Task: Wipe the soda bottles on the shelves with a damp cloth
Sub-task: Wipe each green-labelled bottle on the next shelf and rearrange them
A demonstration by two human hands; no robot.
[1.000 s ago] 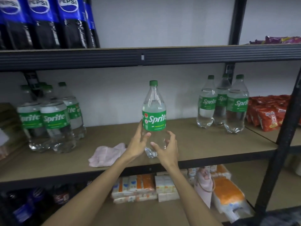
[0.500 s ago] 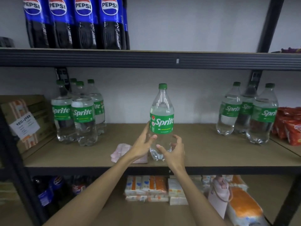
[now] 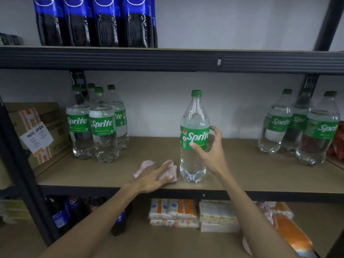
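the fingers [image 3: 216,131] of the right hand [image 3: 210,148] are curved round the right side of the sprite bottle [image 3: 194,116], and the thumb tip lies on the front of its green label, so the hand holds the bottle at label height; how firm the grip is i cannot tell. the bottle stands upright on the middle shelf [image 3: 242,174], near the front edge, with its green cap on. the fingers [image 3: 168,164] of the left hand [image 3: 154,178] are nearly straight and spread, and they rest flat on the pink cloth [image 3: 146,164] without closing round it. the cloth lies crumpled on the same shelf, just beside the foot of the bottle at about 8 o'clock from it. at 9 o'clock from the held bottle, well apart, is a group of four sprite bottles [image 3: 102,125], and beyond them a cardboard box [image 3: 46,116]. at 3 o'clock three more sprite bottles [image 3: 297,125] stand together. at 11 o'clock, on the upper shelf [image 3: 167,58], is a row of pepsi bottles [image 3: 96,21]. at 6 o'clock, on the shelf below, are tissue packs [image 3: 186,213].
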